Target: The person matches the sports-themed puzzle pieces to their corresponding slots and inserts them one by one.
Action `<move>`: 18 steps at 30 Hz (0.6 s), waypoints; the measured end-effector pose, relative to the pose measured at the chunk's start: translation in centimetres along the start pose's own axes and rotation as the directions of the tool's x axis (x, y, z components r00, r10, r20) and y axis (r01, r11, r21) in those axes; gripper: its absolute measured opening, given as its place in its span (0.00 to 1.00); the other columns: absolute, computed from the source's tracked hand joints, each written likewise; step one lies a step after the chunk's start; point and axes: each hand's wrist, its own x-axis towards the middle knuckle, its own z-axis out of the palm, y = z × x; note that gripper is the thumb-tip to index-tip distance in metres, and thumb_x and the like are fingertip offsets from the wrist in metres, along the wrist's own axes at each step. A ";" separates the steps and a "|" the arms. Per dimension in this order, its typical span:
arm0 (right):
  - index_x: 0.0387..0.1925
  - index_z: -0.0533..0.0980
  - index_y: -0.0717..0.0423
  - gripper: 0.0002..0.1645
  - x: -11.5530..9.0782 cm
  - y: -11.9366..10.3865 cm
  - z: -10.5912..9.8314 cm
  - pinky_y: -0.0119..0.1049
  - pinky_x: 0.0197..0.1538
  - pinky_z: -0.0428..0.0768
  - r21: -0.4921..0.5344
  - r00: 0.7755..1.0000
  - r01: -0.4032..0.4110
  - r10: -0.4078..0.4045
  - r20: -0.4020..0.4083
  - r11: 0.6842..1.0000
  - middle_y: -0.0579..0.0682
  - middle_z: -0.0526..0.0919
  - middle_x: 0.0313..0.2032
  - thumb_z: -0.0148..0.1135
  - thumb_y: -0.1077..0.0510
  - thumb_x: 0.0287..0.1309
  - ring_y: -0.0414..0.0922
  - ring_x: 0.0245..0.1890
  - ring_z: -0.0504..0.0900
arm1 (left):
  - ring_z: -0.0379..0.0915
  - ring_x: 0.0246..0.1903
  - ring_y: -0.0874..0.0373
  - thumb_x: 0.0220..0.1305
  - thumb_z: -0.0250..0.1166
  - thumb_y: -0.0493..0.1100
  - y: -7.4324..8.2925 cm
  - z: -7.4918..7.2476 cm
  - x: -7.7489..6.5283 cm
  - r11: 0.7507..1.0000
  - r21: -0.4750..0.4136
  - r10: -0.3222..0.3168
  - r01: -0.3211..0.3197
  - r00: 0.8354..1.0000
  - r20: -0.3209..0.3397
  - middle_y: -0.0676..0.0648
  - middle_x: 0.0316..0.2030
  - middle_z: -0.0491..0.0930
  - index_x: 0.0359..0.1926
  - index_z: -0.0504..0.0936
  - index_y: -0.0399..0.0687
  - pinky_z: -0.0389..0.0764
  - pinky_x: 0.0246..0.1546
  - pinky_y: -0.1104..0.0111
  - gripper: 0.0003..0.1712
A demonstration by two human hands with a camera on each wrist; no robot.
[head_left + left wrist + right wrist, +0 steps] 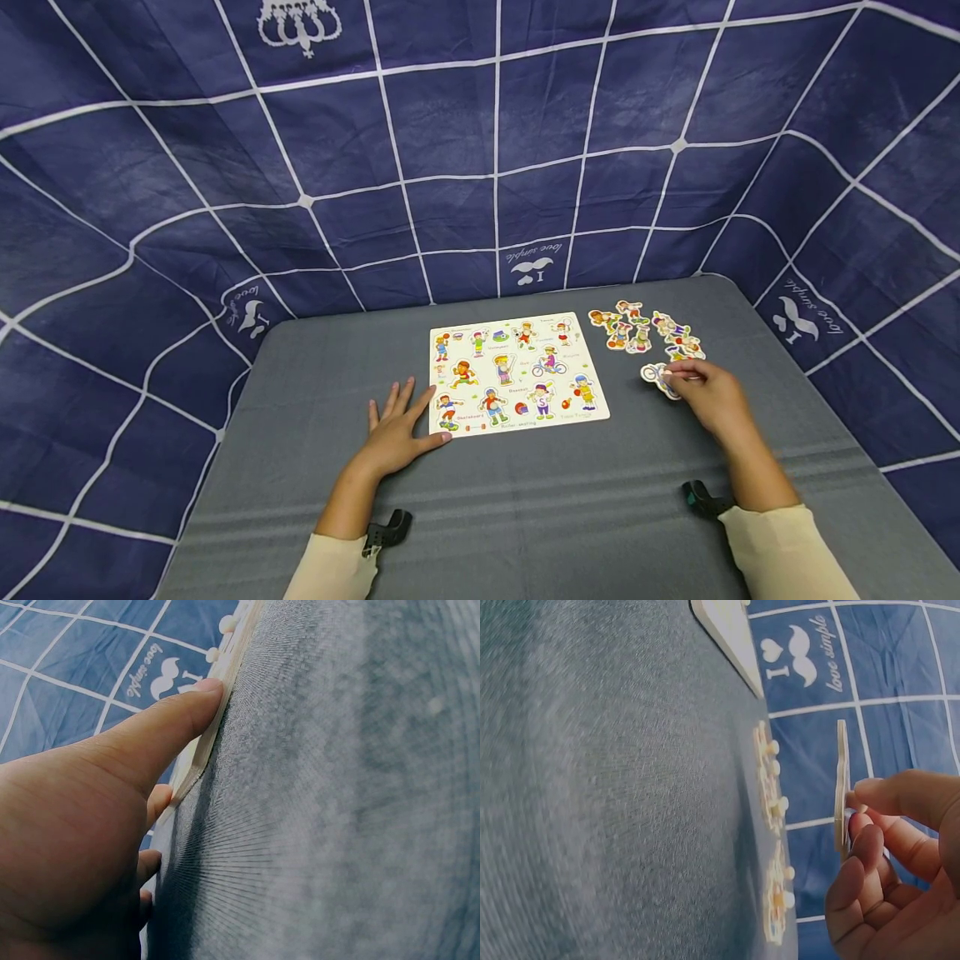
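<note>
My right hand (708, 396) pinches a wooden puzzle piece (652, 375) with a bicycle picture by its small knob, between thumb and fingers. In the right wrist view this piece (841, 780) is held up above the grey cloth, its thin edge towards the camera. A white puzzle board (517, 402) with printed sports figures lies flat in the middle of the table. My left hand (393, 433) rests at the board's left side with fingers spread. In the left wrist view the left thumb (176, 724) lies along the board's edge (201, 754).
Several loose knobbed figure pieces (639, 340) lie right of the board, with another group (663, 325) just beyond my right hand. Grey cloth (525, 508) covers the table. Blue checked curtains (450, 125) hang behind and at both sides.
</note>
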 end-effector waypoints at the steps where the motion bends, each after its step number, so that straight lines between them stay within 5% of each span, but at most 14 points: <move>1: 0.47 0.82 0.68 0.16 0.0 -0.1 0.1 0.21 0.31 0.73 0.006 1.000 0.003 -0.003 -0.002 1.000 0.41 0.85 0.32 0.65 0.59 0.65 0.21 0.27 0.74 | 0.26 0.81 0.39 0.57 0.65 0.75 0.0 0.0 0.0 1.000 0.001 0.001 -0.001 1.000 0.000 0.43 0.82 0.39 0.80 0.54 0.65 0.23 0.72 0.33 0.56; 11: 0.47 0.82 0.68 0.16 0.3 -0.9 0.8 0.20 0.31 0.75 0.052 1.000 0.015 -0.015 0.003 0.999 0.42 0.87 0.32 0.66 0.59 0.64 0.22 0.27 0.76 | 0.26 0.81 0.39 0.56 0.66 0.75 -0.1 0.0 0.0 1.000 -0.007 0.000 0.000 1.000 0.003 0.43 0.82 0.39 0.80 0.55 0.65 0.22 0.72 0.33 0.56; 18: 0.47 0.82 0.69 0.16 0.7 -1.3 1.4 0.20 0.31 0.76 0.054 0.999 0.030 -0.031 0.011 0.998 0.56 0.88 0.36 0.66 0.60 0.64 0.21 0.27 0.77 | 0.25 0.81 0.39 0.56 0.65 0.75 0.0 -0.1 0.0 1.000 -0.006 -0.003 0.003 1.000 0.005 0.43 0.82 0.39 0.80 0.54 0.65 0.22 0.72 0.33 0.56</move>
